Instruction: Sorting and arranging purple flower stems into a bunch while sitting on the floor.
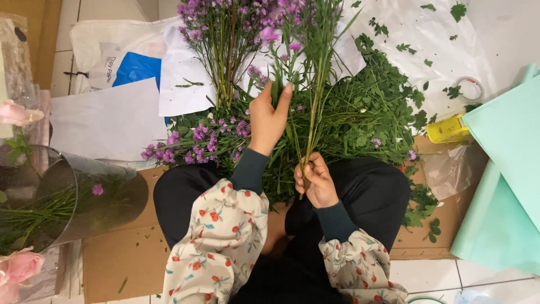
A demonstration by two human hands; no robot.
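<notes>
My right hand (316, 181) is closed around the bottom ends of a thin bunch of green stems (315, 95) topped with small purple flowers, held upright over my lap. My left hand (269, 117) reaches forward into the same bunch higher up, fingers pinching a stem and its leaves. More purple flower stems (194, 141) lie on the floor to the left of my left hand. Another bunch (222, 34) lies farther ahead on white paper. Behind both hands spreads a heap of stripped green leaves (371, 107).
A metal bucket (84, 197) holding stems lies on its side at the left, with pink roses (19, 267) by it. Mint-green paper sheets (506, 186) lie at the right, near a yellow tool (448, 129) and a tape roll (471, 87). Cardboard (129, 259) covers the floor under me.
</notes>
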